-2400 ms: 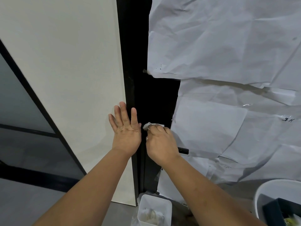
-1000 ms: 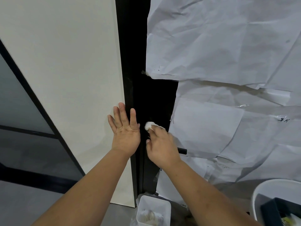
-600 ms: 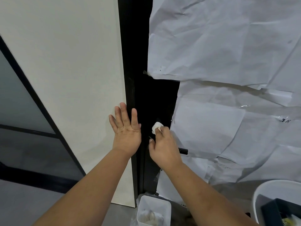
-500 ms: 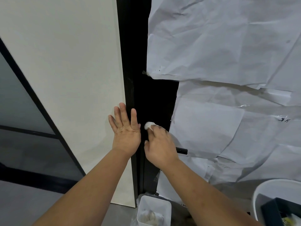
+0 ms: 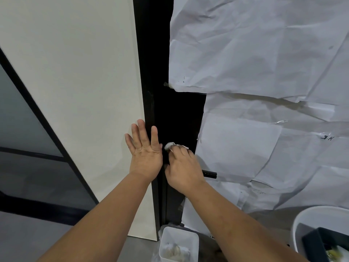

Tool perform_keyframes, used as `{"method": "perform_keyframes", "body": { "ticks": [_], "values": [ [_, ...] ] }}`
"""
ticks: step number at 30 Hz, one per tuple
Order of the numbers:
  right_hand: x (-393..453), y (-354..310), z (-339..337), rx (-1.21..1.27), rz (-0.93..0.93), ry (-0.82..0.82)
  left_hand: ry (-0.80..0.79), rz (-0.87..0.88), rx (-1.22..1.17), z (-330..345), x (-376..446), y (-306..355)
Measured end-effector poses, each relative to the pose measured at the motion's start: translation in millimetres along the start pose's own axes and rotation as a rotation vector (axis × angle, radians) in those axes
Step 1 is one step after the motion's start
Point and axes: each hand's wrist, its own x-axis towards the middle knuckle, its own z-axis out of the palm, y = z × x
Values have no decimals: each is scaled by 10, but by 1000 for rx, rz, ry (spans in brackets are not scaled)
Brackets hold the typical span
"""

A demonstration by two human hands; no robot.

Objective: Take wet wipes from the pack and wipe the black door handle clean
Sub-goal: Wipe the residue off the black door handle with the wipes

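Observation:
My right hand (image 5: 182, 167) presses a crumpled white wet wipe (image 5: 169, 145) against the black door (image 5: 177, 118). Only the wipe's tip shows above my fingers. The black door handle (image 5: 210, 174) pokes out to the right from under this hand; most of it is hidden. My left hand (image 5: 144, 150) lies flat, fingers spread, on the edge between the cream wall panel (image 5: 79, 87) and the black door frame. The pack of wipes is not visible.
Crumpled white paper sheets (image 5: 264, 91) cover the door on the right. On the floor below stands a small white bin (image 5: 178, 244) with used wipes. At the bottom right is a white bucket (image 5: 302, 220) holding a dark box (image 5: 319, 242).
My right hand has rubbed the wipe back and forth over the door by the handle; it sits slightly left of where it was 0.6 s ago. The left hand has stayed put.

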Motion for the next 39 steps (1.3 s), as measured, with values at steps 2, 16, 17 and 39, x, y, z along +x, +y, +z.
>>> {"method": "perform_keyframes", "body": {
  "ticks": [2,16,17,39],
  "values": [
    [-26,29,6,18,36,7,-1,2,3,0,-3,0],
    [-167,147,9,121,256,103,-2,13,-4,0,-7,0],
    [-194,157,38,120,263,92,3,17,-3,-1,-9,1],
    [-41,56,-36,43,104,27,-3,3,-6,12,-4,-6]
  ]
}}
